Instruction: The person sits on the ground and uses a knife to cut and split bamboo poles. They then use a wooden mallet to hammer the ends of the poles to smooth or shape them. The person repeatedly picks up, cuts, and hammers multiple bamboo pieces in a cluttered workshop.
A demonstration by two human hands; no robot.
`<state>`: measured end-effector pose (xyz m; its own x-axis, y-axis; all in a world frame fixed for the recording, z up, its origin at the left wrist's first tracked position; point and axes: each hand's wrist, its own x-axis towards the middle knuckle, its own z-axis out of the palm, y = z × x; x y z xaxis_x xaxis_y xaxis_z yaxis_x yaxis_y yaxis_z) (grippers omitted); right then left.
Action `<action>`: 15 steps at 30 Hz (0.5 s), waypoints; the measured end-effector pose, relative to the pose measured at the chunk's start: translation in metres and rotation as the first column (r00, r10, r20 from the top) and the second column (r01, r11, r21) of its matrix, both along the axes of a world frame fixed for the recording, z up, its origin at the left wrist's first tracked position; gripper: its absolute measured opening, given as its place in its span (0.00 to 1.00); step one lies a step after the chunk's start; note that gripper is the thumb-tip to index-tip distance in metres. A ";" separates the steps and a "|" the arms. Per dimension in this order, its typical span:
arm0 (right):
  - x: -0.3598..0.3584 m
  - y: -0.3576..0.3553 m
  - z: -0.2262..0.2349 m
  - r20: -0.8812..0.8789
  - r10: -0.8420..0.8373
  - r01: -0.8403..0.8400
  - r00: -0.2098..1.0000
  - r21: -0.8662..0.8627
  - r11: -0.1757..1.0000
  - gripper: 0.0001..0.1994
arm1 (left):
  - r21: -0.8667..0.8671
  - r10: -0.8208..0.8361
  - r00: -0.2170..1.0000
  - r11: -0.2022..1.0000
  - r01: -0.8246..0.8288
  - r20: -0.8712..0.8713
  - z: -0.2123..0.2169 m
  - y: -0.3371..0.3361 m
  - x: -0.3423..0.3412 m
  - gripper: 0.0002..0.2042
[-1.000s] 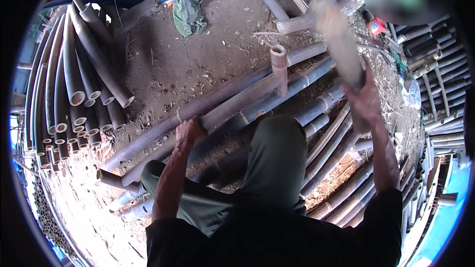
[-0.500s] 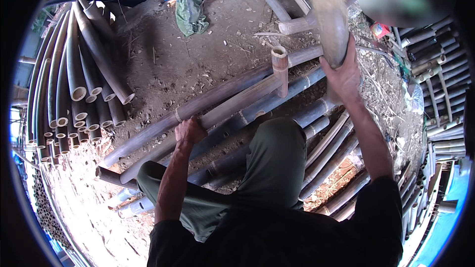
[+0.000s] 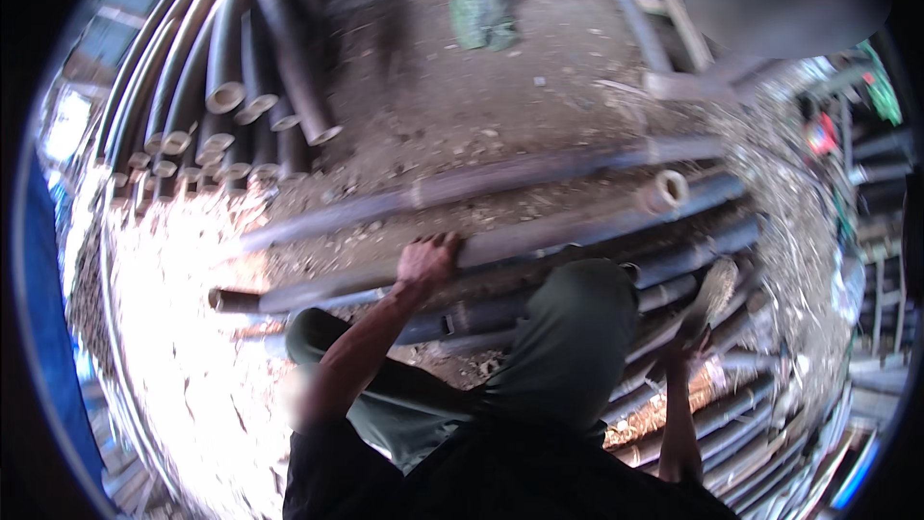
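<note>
Steadying the pole [image 3: 558, 229] matters most: it lies over the ground [image 3: 404, 135] from near left to far right, passing beyond the right knee [image 3: 589, 327]. Press down evenly to limit rolling. The club [image 3: 712, 300], frayed end up, stands right of the knee; grip it low and firmly. The right hand [image 3: 686, 351] appears closed around its lower end, though blur hides the fingers. The left hand [image 3: 430, 260] is wrapped over the pole's middle, well clear of the tube [image 3: 658, 193] at its far right; hold that clearance.
</note>
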<state>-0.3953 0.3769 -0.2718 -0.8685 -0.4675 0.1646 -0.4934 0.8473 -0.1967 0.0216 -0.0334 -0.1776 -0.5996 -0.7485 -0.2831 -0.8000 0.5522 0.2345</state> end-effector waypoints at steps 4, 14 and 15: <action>0.105 -0.172 0.163 0.147 0.637 -0.414 0.757 -0.646 0.641 0.19 | 0.037 0.127 0.990 0.991 -0.129 0.063 0.001 0.002 0.027 0.20; 0.237 -0.524 0.045 0.460 0.888 -0.987 0.003 0.146 -0.073 0.54 | -0.276 0.166 0.973 0.939 -0.206 -0.160 -0.036 0.025 0.011 0.15; 0.257 -0.525 0.023 0.452 0.892 -0.980 -0.017 0.169 -0.104 0.56 | -0.335 0.178 0.969 0.914 -0.228 -0.172 -0.039 0.035 0.018 0.14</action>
